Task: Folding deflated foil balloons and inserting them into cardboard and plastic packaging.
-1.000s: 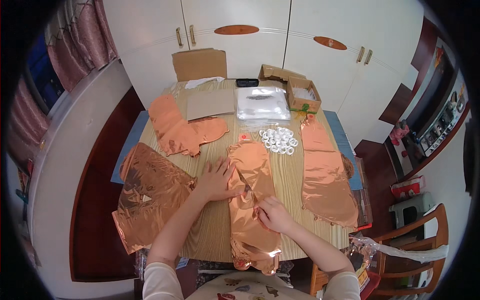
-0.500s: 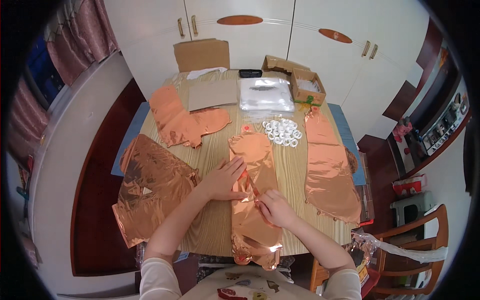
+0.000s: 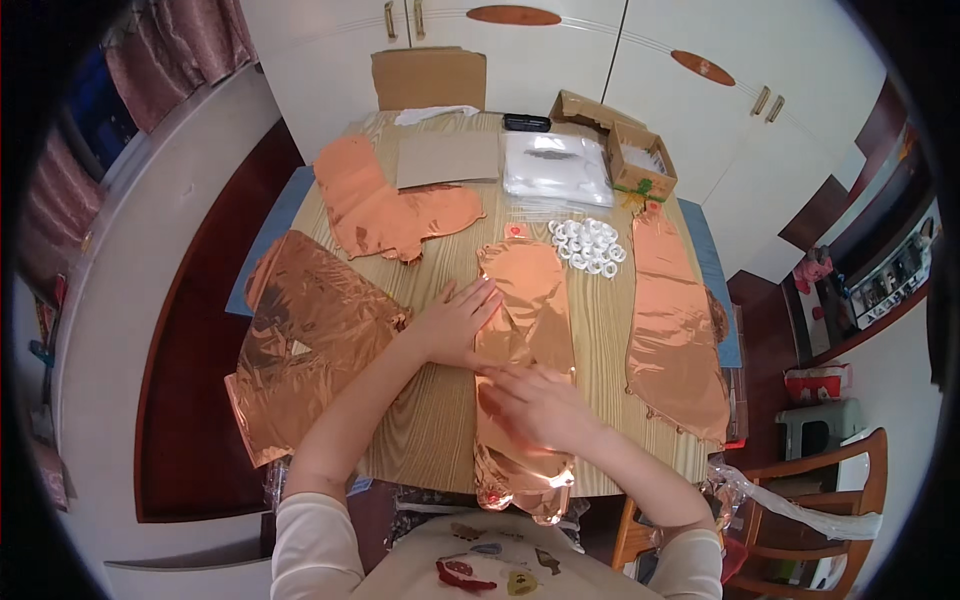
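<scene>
The middle foil piece (image 3: 525, 275) is glossy copper-orange — so is the right foil piece (image 3: 675, 325). The tabletop (image 3: 430, 440) is pale tan with streaked wood grain; the rings (image 3: 588, 248) are white, the case (image 3: 527, 122) black, the curtain (image 3: 185, 50) dusty pink, the shirt (image 3: 430, 550) cream with multicoloured motifs.

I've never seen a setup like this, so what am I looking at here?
No machine here, just a person working bare-handed. The view comes from a wide fisheye camera worn on that person's head, looking down, so straight edges bend. On the table lie copper-coloured foil pieces, a pile of white rings, clear plastic sheets and an open cardboard box. The left hand rests flat on the middle foil piece; the right hand lies on it too, nearer the body. I can't tell whether the right grips anything.
</scene>
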`<state>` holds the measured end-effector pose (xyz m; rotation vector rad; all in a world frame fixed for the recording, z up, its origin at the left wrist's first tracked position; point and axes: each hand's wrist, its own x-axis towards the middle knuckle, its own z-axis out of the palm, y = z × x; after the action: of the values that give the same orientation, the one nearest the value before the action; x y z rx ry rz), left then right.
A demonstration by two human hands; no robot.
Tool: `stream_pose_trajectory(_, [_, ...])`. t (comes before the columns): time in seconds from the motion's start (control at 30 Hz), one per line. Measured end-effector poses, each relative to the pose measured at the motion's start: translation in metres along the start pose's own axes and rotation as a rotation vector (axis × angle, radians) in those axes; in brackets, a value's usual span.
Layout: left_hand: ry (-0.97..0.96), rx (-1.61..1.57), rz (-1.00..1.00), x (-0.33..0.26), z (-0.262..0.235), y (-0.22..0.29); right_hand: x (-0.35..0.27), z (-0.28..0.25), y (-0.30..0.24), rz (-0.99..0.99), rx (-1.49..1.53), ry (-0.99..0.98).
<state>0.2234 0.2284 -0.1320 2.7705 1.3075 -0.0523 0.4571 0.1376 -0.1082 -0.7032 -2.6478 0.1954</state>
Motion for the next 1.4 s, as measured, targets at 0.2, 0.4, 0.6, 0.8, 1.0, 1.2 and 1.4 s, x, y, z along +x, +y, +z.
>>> stream_pose_trajectory(0.2, [0.035,0.011,0.019,0.001,0.004,-0.001,-0.001,0.015,0.001,-0.129,0.02,-0.146])
stream_pose_trajectory(0.4, [0.035,-0.003,0.008,-0.001,0.001,-0.001,-0.015,0.012,-0.005,-0.147,0.075,-0.221])
stream_pose_trajectory(0.6, [0.012,-0.011,-0.022,0.006,-0.004,-0.004,-0.034,0.02,-0.021,-0.139,0.15,-0.226])
stream_pose_trajectory(0.8, [0.017,-0.056,-0.094,0.014,-0.002,-0.012,-0.045,0.021,-0.032,-0.178,0.214,-0.242])
stream_pose_trajectory(1.0, [0.105,-0.025,-0.117,0.008,0.02,-0.003,-0.022,-0.018,0.028,0.144,0.177,0.029])
stream_pose_trajectory(1.2, [0.136,-0.111,-0.191,0.01,0.014,0.009,0.018,0.017,0.116,0.521,0.034,0.277])
stream_pose_trajectory(1.4, [0.191,-0.1,-0.203,0.008,0.016,0.011,0.037,0.038,0.142,0.586,-0.138,0.23])
